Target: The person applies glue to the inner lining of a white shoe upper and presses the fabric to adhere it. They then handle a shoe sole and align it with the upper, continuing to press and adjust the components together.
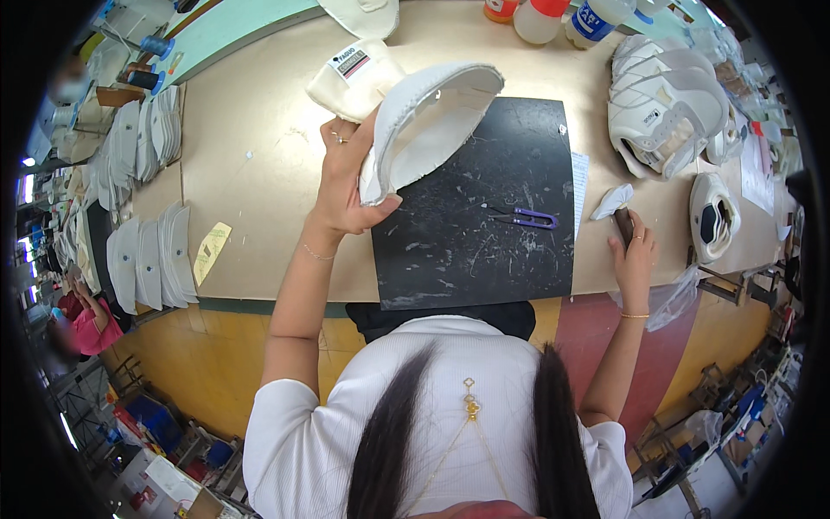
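Note:
My left hand (pixel 346 186) grips a white shoe upper (pixel 415 121) and holds it raised over the left edge of a black cutting mat (pixel 484 251). The upper is turned so its pale inside faces me. My right hand (pixel 634 251) rests on the table's right part, fingers closed on a small dark tool (pixel 624 227). A crumpled white cloth (pixel 612 201) lies just beyond that hand. Purple thread snips (pixel 529 218) lie on the mat between my hands.
Finished white shoe uppers (pixel 666 104) pile up at the far right, one more (pixel 713 216) nearer. Stacks of white insole pieces (pixel 151 259) line the left table edge. Bottles (pixel 540 17) stand at the far edge. A person in pink (pixel 86 324) sits far left.

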Demonstrator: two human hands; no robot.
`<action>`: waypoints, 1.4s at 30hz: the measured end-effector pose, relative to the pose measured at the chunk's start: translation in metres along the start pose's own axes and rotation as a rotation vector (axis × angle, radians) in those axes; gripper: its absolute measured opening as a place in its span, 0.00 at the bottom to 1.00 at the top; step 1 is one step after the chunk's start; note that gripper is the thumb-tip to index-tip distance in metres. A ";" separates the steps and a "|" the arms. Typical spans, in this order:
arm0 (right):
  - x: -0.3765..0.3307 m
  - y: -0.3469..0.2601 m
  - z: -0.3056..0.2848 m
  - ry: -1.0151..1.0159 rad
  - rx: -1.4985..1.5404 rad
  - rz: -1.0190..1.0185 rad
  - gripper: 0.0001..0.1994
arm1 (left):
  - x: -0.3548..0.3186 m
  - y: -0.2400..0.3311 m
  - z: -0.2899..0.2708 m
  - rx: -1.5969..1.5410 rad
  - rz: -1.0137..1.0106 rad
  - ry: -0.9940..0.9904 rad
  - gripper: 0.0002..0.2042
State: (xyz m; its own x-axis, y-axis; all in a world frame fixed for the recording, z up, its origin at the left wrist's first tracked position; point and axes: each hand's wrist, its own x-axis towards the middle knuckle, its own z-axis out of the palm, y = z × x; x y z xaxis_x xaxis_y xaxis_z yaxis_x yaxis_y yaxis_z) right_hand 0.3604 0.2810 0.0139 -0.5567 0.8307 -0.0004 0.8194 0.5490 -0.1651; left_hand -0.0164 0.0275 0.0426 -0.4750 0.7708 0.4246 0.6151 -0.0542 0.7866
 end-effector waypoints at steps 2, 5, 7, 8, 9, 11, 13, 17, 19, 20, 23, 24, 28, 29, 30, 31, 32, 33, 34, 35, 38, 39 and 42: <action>-0.004 0.016 0.020 0.103 -0.034 -0.046 0.19 | 0.004 0.004 0.001 0.002 -0.017 0.009 0.46; 0.000 0.006 0.021 0.141 0.030 -0.060 0.16 | 0.019 0.016 -0.001 0.018 -0.079 0.004 0.45; 0.002 -0.022 0.011 0.138 0.134 -0.109 0.15 | 0.027 0.014 -0.002 0.005 -0.107 -0.013 0.45; 0.003 -0.042 0.003 0.135 0.189 -0.134 0.15 | 0.028 0.014 -0.003 0.001 -0.122 -0.023 0.45; 0.006 -0.069 -0.008 0.115 0.356 -0.154 0.15 | 0.028 0.016 -0.001 0.018 -0.105 -0.008 0.45; 0.011 -0.129 -0.031 0.135 0.545 -0.270 0.15 | 0.028 0.018 0.002 0.047 -0.065 0.007 0.46; 0.015 -0.180 -0.042 0.189 0.551 -0.437 0.16 | 0.019 0.017 0.005 0.092 -0.032 0.003 0.47; 0.040 -0.230 0.002 -0.082 0.321 -0.534 0.18 | -0.008 0.004 0.018 0.052 -0.051 0.111 0.50; 0.043 -0.229 -0.002 -0.165 0.301 -0.500 0.18 | -0.005 0.008 0.012 0.211 0.119 0.102 0.50; 0.043 -0.230 -0.007 -0.209 0.291 -0.485 0.17 | -0.008 0.007 0.013 0.163 0.065 0.103 0.49; 0.032 -0.230 -0.029 0.015 0.477 -0.519 0.18 | -0.019 0.002 0.019 0.059 -0.038 0.110 0.49; 0.030 -0.231 -0.023 0.046 0.476 -0.524 0.18 | -0.022 -0.001 0.020 0.034 -0.062 0.116 0.49; 0.036 -0.230 0.004 -0.034 0.373 -0.532 0.19 | -0.015 0.002 0.020 0.136 0.059 0.122 0.51; 0.039 -0.231 0.004 -0.107 0.324 -0.535 0.19 | -0.013 0.002 0.020 0.183 0.122 0.129 0.51; 0.038 -0.231 0.001 -0.058 0.390 -0.516 0.19 | -0.012 0.002 0.021 0.144 0.088 0.136 0.51; 0.035 -0.234 -0.011 -0.019 0.449 -0.496 0.19 | -0.014 0.002 0.025 0.097 0.043 0.143 0.51; 0.033 -0.235 -0.018 0.020 0.507 -0.475 0.18 | -0.011 -0.001 0.023 0.119 0.117 0.138 0.51; 0.031 -0.236 -0.008 -0.017 0.451 -0.476 0.18 | -0.007 -0.004 0.021 0.140 0.192 0.133 0.51; 0.030 -0.235 0.006 -0.048 0.398 -0.478 0.19 | -0.014 -0.009 0.024 0.069 0.116 0.140 0.51; 0.030 -0.236 0.011 -0.077 0.349 -0.480 0.19 | -0.022 -0.014 0.028 0.001 0.042 0.144 0.51; 0.033 -0.232 0.002 -0.129 0.290 -0.539 0.19 | -0.030 -0.015 0.034 -0.029 0.011 0.169 0.52; 0.032 -0.234 -0.005 -0.068 0.371 -0.517 0.19 | -0.029 -0.016 0.036 -0.037 0.023 0.182 0.52; 0.026 -0.237 -0.007 -0.016 0.467 -0.490 0.19 | -0.039 -0.023 0.038 -0.122 0.012 0.208 0.54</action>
State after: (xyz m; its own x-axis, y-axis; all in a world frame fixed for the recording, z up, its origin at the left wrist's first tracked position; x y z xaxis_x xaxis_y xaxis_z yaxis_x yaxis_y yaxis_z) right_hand 0.1532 0.1732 0.0597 -0.8537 0.4925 0.1693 0.3285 0.7615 -0.5588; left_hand 0.0117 0.0228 -0.0095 -0.5952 0.6226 0.5080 0.5474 -0.1486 0.8236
